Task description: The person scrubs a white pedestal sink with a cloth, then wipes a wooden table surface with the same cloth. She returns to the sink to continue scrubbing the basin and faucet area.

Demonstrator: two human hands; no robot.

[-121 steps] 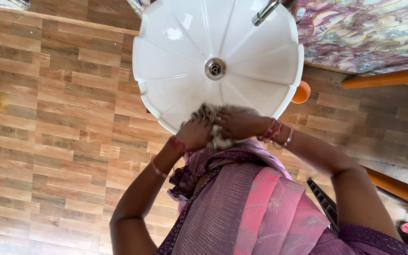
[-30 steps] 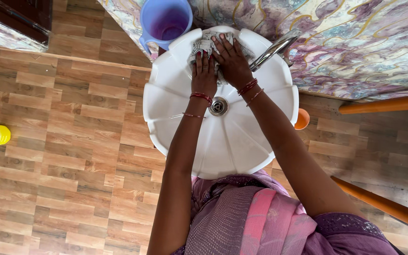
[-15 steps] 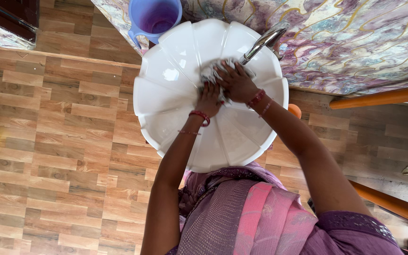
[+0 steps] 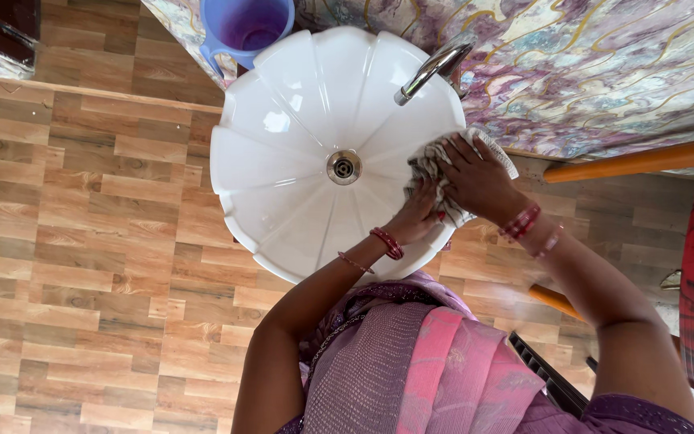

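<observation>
The cloth (image 4: pixel 443 173) lies bunched on the right rim of the basin (image 4: pixel 283 120), partly draped over the outer edge; both hands press on it. The right hand (image 4: pixel 479 181) lies flat on top, fingers spread, palm bearing down on the fabric against the rim; the left hand (image 4: pixel 418 217) sits just beside it on the near side, fingers curled into the lower folds. Neither hand closes fully round the cloth; the hold is a pressing, part-gripping one.

Handling, as judged: the cloth is soft, light and limp; it takes the shape of the scalloped rim and offers no stiff edge to grasp. It looks crumpled and may be damp, though this cannot be confirmed. Hold is best taken by gathering a wad of folds in the palm; a pinch at one corner would let the rest hang loose.

The basin is hard, glossy and probably slippery; the cloth slides on it readily. The drain (image 4: pixel 344 167) sits at its centre, apart from the cloth; the tap (image 4: pixel 427 71) reaches in from the far right edge; a lilac jug (image 4: pixel 244 26) stands beyond the far left rim.
</observation>
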